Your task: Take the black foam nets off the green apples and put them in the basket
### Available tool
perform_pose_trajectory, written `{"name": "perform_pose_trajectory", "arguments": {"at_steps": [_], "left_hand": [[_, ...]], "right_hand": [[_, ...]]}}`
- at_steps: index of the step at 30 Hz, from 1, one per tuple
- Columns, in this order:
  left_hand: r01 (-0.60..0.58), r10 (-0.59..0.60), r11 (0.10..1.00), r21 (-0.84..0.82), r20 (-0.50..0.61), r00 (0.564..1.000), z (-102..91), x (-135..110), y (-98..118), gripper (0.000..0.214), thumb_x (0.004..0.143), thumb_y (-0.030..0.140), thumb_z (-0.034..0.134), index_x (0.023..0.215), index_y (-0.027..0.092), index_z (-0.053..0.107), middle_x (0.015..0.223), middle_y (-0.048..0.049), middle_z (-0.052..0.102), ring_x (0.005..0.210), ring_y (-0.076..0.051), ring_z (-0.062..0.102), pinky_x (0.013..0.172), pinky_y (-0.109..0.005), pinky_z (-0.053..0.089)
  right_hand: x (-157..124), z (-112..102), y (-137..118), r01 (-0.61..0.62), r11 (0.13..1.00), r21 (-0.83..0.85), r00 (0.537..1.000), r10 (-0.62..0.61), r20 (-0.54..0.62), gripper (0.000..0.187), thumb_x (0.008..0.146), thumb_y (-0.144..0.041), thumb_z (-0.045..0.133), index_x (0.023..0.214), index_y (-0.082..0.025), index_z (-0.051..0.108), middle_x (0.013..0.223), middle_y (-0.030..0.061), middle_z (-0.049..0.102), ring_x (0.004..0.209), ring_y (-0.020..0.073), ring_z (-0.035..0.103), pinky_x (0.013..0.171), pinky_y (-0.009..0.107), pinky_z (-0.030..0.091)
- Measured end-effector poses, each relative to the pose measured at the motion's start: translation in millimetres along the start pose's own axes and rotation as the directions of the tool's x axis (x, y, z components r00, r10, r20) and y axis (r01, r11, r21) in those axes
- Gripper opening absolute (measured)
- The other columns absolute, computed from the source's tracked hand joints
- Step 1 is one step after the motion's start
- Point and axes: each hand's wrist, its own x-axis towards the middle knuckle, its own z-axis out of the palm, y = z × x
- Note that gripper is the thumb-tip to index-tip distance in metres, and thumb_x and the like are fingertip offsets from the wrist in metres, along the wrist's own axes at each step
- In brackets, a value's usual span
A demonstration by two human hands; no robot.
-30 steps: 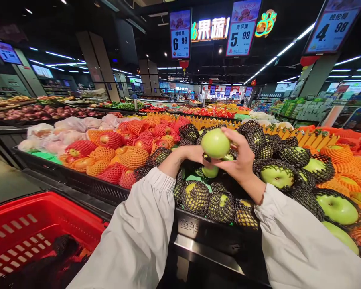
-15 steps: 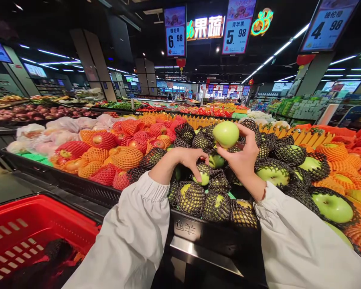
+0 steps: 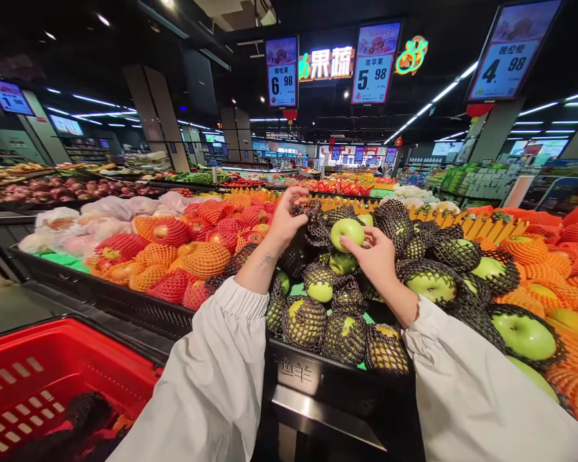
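Observation:
A bare green apple (image 3: pixel 345 232) is pinched in the fingers of my right hand (image 3: pixel 378 256), over the pile of apples. To its left, my left hand (image 3: pixel 286 221) is raised at the back of the pile, its fingers and thumb curled around a black foam net (image 3: pixel 311 210). Whether an apple is inside that net I cannot tell. Below my hands lie several green apples in black nets, one partly bared apple (image 3: pixel 320 290) among them. A gap between them shows the green liner (image 3: pixel 296 290).
Red and orange netted apples (image 3: pixel 205 256) fill the display to the left, and orange-netted fruit (image 3: pixel 534 250) the right. A red shopping basket (image 3: pixel 77 340) with dark netted things inside stands at lower left. The black display edge (image 3: pixel 337 366) runs in front of me.
My left hand has moved up and back from the front partly bared apple to the black net. My right hand has lowered slightly and shifted left, still holding the green apple.

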Motion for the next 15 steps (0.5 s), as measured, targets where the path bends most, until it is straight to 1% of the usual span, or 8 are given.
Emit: {"name": "perform_pose_trajectory", "arguments": {"at_steps": [2, 4, 6, 7, 9, 11, 13, 15], "left_hand": [[-0.050, 0.016, 0.973, 0.226, 0.148, 0.989, 4.1, -4, -8, 0.041, 0.068, 0.003, 0.052, 0.104, 0.021, 0.060, 0.132, -0.0091, 0.053, 0.130, -0.024, 0.051, 0.113, -0.040, 0.042], [-0.056, -0.065, 0.901, 0.430, 0.263, 0.963, 6.2, -8, -15, 0.027, 0.070, 0.005, 0.060, 0.091, 0.021, 0.066, 0.129, -0.0095, 0.053, 0.130, -0.030, 0.048, 0.117, -0.047, 0.037], [-0.023, -0.163, 0.842, 0.539, 0.294, 0.942, 5.3, -10, -18, 0.018, 0.072, 0.012, 0.067, 0.088, 0.020, 0.069, 0.127, -0.0098, 0.054, 0.126, -0.033, 0.049, 0.116, -0.050, 0.038], [-0.011, -0.176, 0.831, 0.556, 0.281, 0.943, 3.8, -10, -18, 0.015, 0.074, 0.015, 0.069, 0.088, 0.020, 0.070, 0.126, -0.0102, 0.056, 0.124, -0.033, 0.050, 0.115, -0.049, 0.039], [-0.039, -0.096, 0.845, 0.533, 0.224, 0.970, 0.3, -9, -13, 0.008, 0.079, 0.021, 0.067, 0.086, 0.019, 0.071, 0.123, -0.0103, 0.058, 0.123, -0.031, 0.051, 0.114, -0.047, 0.040], [-0.147, 0.068, 0.880, 0.451, 0.187, 0.980, -2.0, -9, -5, 0.009, 0.084, 0.026, 0.066, 0.083, 0.019, 0.070, 0.121, -0.0093, 0.060, 0.123, -0.028, 0.051, 0.114, -0.045, 0.039], [-0.292, 0.220, 0.895, 0.338, 0.235, 0.947, -1.6, -8, 0, 0.013, 0.086, 0.032, 0.069, 0.083, 0.019, 0.071, 0.121, -0.0085, 0.060, 0.123, -0.026, 0.051, 0.115, -0.045, 0.038], [-0.394, 0.290, 0.887, 0.240, 0.375, 0.881, 0.7, -8, 1, 0.018, 0.081, 0.036, 0.077, 0.090, 0.021, 0.074, 0.128, -0.0085, 0.060, 0.127, -0.027, 0.050, 0.115, -0.046, 0.038]], "right_hand": [[1, 0, 1, -0.027, 1.000, 0.010, 1.000, 0.027, -0.009, 0.065, 0.051, -0.054, 0.086, 0.099, -0.014, 0.065, 0.100, 0.0142, 0.076, 0.085, 0.0271, 0.073, 0.085, 0.047, 0.059], [2, -1, 1, -0.023, 1.000, 0.008, 0.999, 0.023, -0.025, 0.066, 0.050, -0.053, 0.086, 0.099, -0.014, 0.065, 0.101, 0.0150, 0.075, 0.086, 0.0267, 0.073, 0.086, 0.046, 0.059], [3, -2, 1, -0.008, 1.000, -0.002, 0.999, 0.008, -0.038, 0.066, 0.051, -0.052, 0.086, 0.101, -0.014, 0.065, 0.103, 0.0153, 0.075, 0.087, 0.0264, 0.073, 0.087, 0.046, 0.059], [3, -2, 0, -0.003, 1.000, -0.010, 0.999, 0.003, -0.044, 0.066, 0.052, -0.052, 0.086, 0.101, -0.014, 0.065, 0.104, 0.0154, 0.075, 0.087, 0.0264, 0.072, 0.088, 0.046, 0.059], [2, -2, 0, 0.000, 1.000, -0.021, 0.999, -0.001, -0.050, 0.066, 0.053, -0.052, 0.086, 0.103, -0.014, 0.065, 0.105, 0.0153, 0.075, 0.088, 0.0266, 0.072, 0.089, 0.047, 0.058], [2, -2, 0, -0.002, 1.000, -0.018, 0.999, 0.001, -0.053, 0.067, 0.053, -0.052, 0.086, 0.103, -0.014, 0.065, 0.105, 0.0154, 0.075, 0.088, 0.0270, 0.072, 0.090, 0.047, 0.057], [1, -2, 0, 0.000, 1.000, -0.008, 0.998, 0.000, -0.059, 0.066, 0.053, -0.051, 0.086, 0.103, -0.014, 0.065, 0.105, 0.0156, 0.075, 0.089, 0.0273, 0.072, 0.090, 0.047, 0.058], [1, -1, 0, 0.004, 1.000, -0.002, 0.998, -0.005, -0.064, 0.065, 0.053, -0.051, 0.086, 0.102, -0.015, 0.065, 0.106, 0.0155, 0.075, 0.089, 0.0273, 0.072, 0.090, 0.047, 0.058]]}}
